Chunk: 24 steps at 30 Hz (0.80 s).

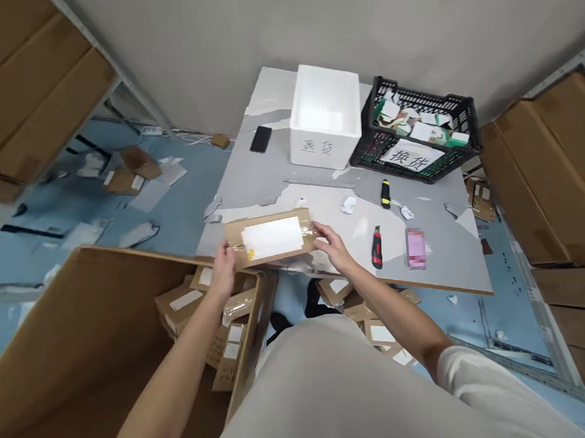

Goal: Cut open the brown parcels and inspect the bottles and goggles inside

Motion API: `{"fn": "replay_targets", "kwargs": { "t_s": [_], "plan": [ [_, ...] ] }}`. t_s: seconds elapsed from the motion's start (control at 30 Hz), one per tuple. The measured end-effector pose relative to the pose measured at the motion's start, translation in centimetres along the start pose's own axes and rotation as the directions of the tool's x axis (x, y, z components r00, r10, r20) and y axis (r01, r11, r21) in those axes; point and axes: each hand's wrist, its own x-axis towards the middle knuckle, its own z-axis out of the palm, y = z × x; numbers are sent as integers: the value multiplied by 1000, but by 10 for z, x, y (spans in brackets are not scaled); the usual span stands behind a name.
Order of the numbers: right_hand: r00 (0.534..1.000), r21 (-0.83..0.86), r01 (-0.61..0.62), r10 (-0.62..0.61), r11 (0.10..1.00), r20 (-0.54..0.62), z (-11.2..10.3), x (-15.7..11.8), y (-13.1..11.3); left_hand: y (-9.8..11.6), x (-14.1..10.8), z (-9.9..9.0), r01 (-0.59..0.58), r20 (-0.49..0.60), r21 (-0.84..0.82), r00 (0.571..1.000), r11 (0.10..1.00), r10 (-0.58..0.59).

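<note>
Grey worktable (249,175). Parcel (272,238): taped, seemingly unopened, gripped by my left hand (222,269) and right hand (332,246). Right of parcel: red cutter (377,249), unheld. Left: carton (89,313), more packages (179,305).

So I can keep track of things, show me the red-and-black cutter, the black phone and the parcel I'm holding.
Red-and-black cutter (377,249): head view, middle of its handle.
Black phone (261,139): head view, middle of its flat face.
Parcel (274,238): head view, on its white label.

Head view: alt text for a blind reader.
Left hand and right hand hold a labelled parcel by its ends at a table. Beyond are a white bin and black crate; lower left, a carton of parcels.
</note>
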Motion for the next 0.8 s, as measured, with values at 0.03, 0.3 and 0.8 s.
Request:
{"fn": "replay_targets", "kwargs": {
  "t_s": [0.03, 0.3, 0.8],
  "plan": [
    [998, 9, -30, 30, 1000, -55, -25, -2, 7, 5, 8, 27, 24, 76, -53, 997, 998, -20],
    [923, 199, -246, 292, 949, -250, -131, -16, 60, 5, 50, 161, 170, 295, 3, 941, 985, -164],
    [843, 179, -305, 352, 935, -406, -135, -6, 103, -49, 88, 171, 160, 412, 31, 897, 987, -159]
  ]
}}
